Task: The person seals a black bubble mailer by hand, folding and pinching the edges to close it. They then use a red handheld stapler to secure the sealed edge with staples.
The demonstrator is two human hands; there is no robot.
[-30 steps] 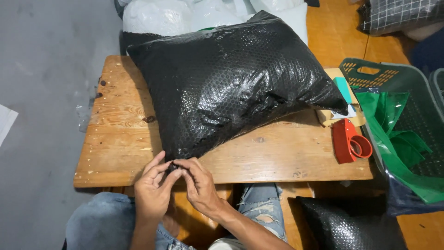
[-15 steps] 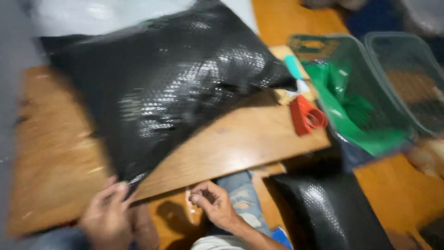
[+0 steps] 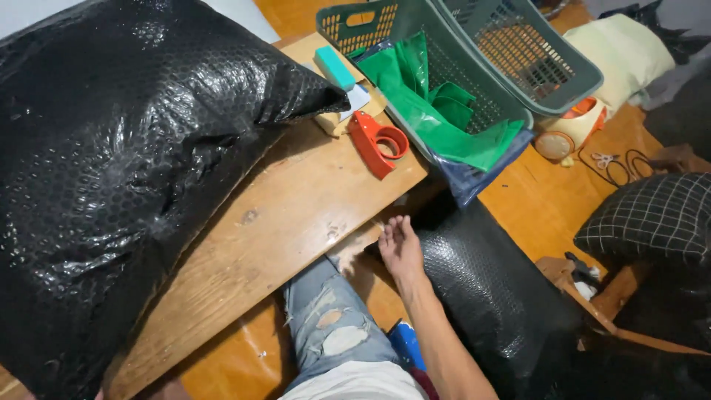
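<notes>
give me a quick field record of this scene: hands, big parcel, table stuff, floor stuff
right hand: right hand open, empty, reaching past the table edge toward the black bubble wrap roll on the floor
left hand: out of view
parcel: black bubble-wrapped bundle lying on the wooden table
table items: red tape dispenser, teal block
beside table: green basket holding green plastic bags

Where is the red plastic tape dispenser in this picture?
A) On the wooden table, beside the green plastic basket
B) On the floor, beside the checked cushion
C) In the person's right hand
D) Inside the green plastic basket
A: the red plastic tape dispenser lies on the wooden table near its edge, next to the green plastic basket, while the right hand is empty, below the table edge.
</notes>
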